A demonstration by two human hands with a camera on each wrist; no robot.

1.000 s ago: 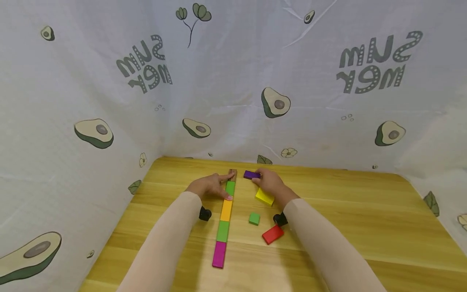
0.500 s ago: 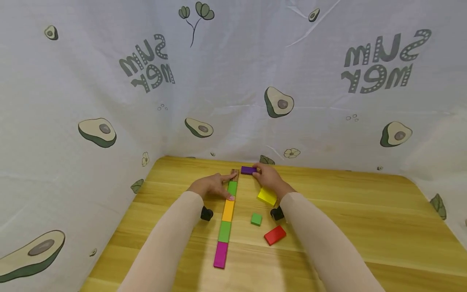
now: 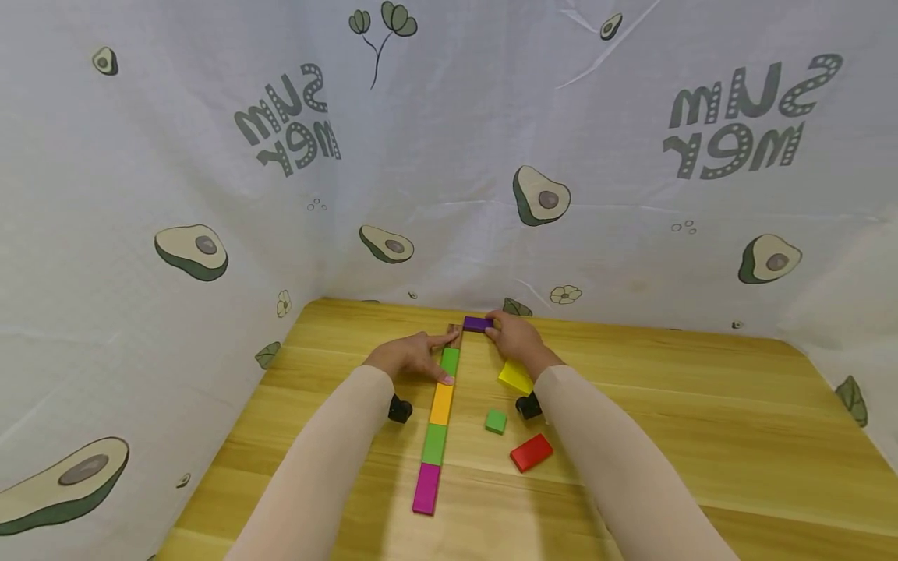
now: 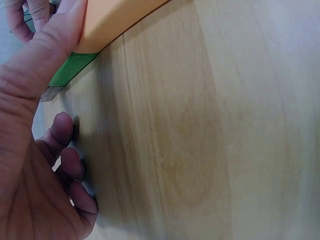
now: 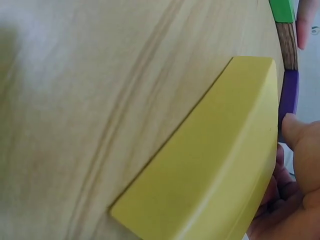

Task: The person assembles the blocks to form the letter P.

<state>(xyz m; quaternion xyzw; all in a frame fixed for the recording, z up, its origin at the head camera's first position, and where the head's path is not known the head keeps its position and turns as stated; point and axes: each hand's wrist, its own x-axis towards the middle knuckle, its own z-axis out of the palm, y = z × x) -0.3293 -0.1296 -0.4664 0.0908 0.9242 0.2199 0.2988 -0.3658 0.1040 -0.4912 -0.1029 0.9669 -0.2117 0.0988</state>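
Note:
In the head view, my right hand [image 3: 517, 340] pinches one end of a purple block [image 3: 477, 324] near the table's far edge. The block's other end sits right at the brown wood-grain block [image 3: 453, 333], crosswise to the row. My left hand [image 3: 414, 357] rests on that row: its extended index finger touches the brown block, and its thumb lies where a green block [image 3: 450, 360] meets the orange block [image 3: 441, 403]. Its other fingers hang loosely over the table in the left wrist view. Nearer in the same line are another green block [image 3: 434, 445] and a magenta block [image 3: 426, 488].
A yellow block [image 3: 515, 377] lies partly under my right wrist and fills much of the right wrist view. A small green block [image 3: 496, 421] and a red block [image 3: 532, 453] lie right of the row. A printed white curtain [image 3: 449, 156] rises behind the wooden table [image 3: 701, 405].
My right hand has moved the purple block away from me and slightly left, up to the row's far end, turning it a little. The left hand keeps its place on the row.

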